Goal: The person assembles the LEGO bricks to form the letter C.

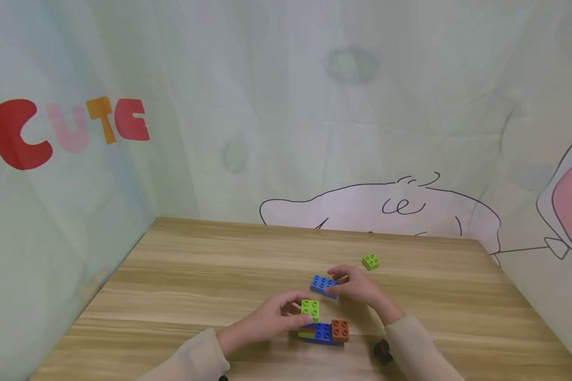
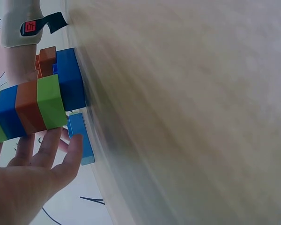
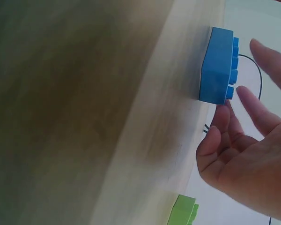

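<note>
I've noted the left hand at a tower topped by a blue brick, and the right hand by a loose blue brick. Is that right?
Not quite: the head view shows a green top brick on the tower, not a blue one. The left hand is at that tower and the right hand by the loose blue brick.

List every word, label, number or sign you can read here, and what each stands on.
"CUTE": red, pink and orange letters on the pale green fabric backdrop.
Too small to read surely: the mark on the square red label on the right wrist's black strap.
</note>
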Demonstrator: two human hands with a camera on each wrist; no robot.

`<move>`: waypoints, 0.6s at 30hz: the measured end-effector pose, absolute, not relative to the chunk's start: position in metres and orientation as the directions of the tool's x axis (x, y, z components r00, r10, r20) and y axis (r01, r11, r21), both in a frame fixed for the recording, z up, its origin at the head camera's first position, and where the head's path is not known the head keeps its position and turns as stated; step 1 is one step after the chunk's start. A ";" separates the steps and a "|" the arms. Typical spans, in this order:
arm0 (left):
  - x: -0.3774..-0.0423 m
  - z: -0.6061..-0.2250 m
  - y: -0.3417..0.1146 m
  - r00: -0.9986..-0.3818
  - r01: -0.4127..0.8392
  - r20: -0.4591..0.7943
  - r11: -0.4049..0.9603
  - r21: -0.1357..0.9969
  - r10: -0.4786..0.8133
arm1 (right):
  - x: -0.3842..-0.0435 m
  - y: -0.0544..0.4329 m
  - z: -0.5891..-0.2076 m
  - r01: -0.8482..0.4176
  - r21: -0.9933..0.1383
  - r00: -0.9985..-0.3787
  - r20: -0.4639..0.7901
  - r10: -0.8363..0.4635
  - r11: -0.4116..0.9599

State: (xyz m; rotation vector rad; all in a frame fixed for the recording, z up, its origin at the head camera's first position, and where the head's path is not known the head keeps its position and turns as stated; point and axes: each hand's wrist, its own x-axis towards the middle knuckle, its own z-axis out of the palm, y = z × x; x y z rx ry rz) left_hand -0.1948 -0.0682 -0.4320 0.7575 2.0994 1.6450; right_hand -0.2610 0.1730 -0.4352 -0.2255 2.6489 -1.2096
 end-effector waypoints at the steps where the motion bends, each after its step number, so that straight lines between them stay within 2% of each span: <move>1: -0.195 -0.432 -0.068 -0.789 0.186 0.039 0.177 0.967 0.613 | -0.261 0.173 -0.436 -0.038 -0.751 -0.965 -0.145 -0.220 0.659; 11: -0.193 -0.430 -0.068 -0.794 0.175 0.035 0.173 0.969 0.607 | -0.264 0.169 -0.435 0.019 -0.697 -0.954 -0.226 -0.196 0.716; 18: -0.194 -0.431 -0.068 -0.792 0.174 0.027 0.183 0.968 0.610 | -0.265 0.168 -0.436 0.014 -0.668 -0.960 -0.217 -0.177 0.744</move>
